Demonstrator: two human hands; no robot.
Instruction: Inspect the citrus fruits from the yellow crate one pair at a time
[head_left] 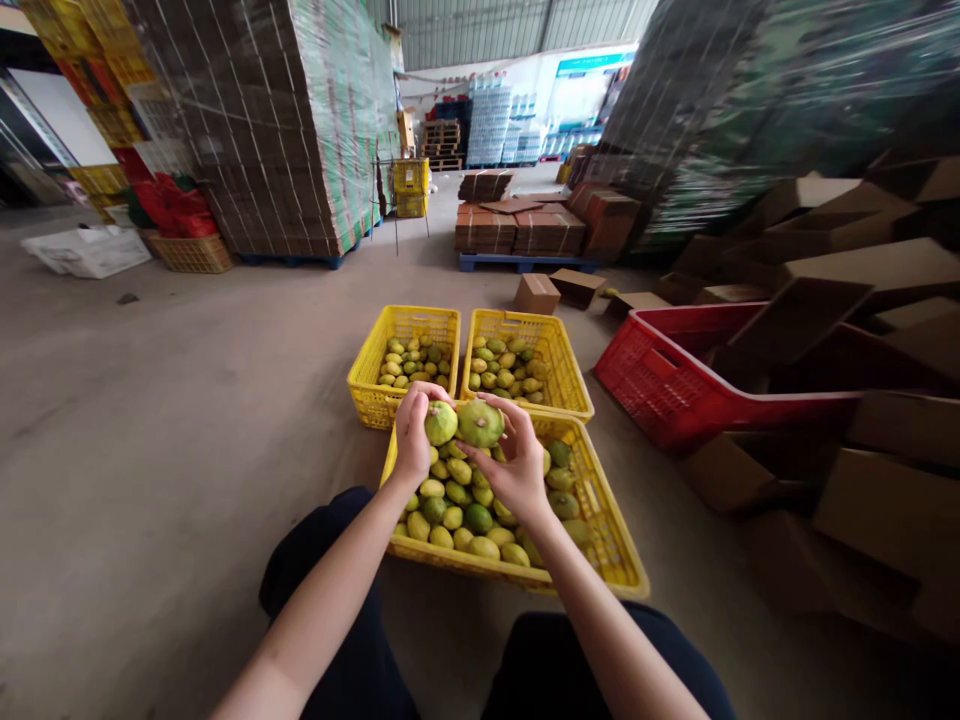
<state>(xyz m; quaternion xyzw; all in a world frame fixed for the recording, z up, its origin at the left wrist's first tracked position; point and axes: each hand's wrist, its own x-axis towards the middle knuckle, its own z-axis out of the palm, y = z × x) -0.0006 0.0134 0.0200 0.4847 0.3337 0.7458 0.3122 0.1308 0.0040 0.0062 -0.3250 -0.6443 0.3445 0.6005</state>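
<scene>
Two greenish fruits [481, 424] are held, one gripped in the left hand [413, 437], the other pinched by thumb and fingers of the right hand [523, 462], above the front yellow crate [480, 569], where a loosened finger could let one drop and bruise the loose fruits below [478, 518].

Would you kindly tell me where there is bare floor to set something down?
Bare floor stretches left of the yellow crates, toward the wicker basket; a narrower strip separates the front crate from the red crate. It is crowded at right, among the cardboard boxes.
</scene>
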